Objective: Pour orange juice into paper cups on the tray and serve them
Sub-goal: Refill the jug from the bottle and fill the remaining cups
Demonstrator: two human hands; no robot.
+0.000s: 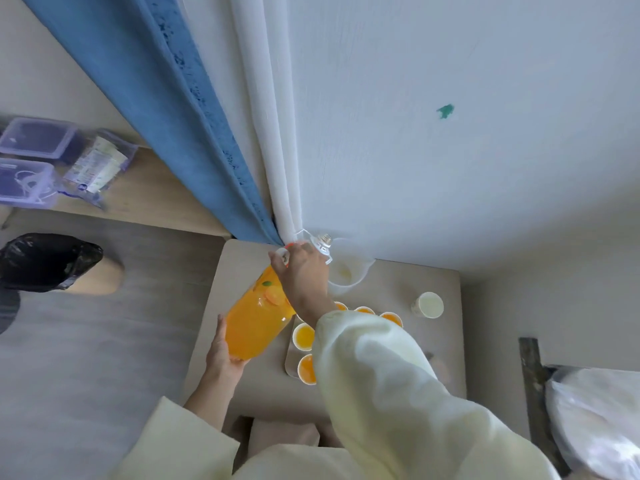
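Both hands are clamped on the juice bottle, which lies tilted over the left edge of the table at lower centre of the frame. The left hand cups its base, and the right hand curls round the neck, where a white cap shows by the fingers. With the cups full, this looks like capping the bottle after pouring, though the frame cannot rule out opening it. To do it well, the base hand should bear the weight and bring the bottle nearer upright before the cap is turned, since it looks heavy and nearly full. The mouth should also stay over the table, clear of the cups. The tray sits just right of the bottle, partly under the right sleeve. It holds five paper cups of juice that can be counted, and the sleeve may hide more. One empty cup stands apart to the right, off the tray. One clear jug stands behind the tray by the wall. There are three lidded storage boxes at upper left and one black bin bag at mid left.
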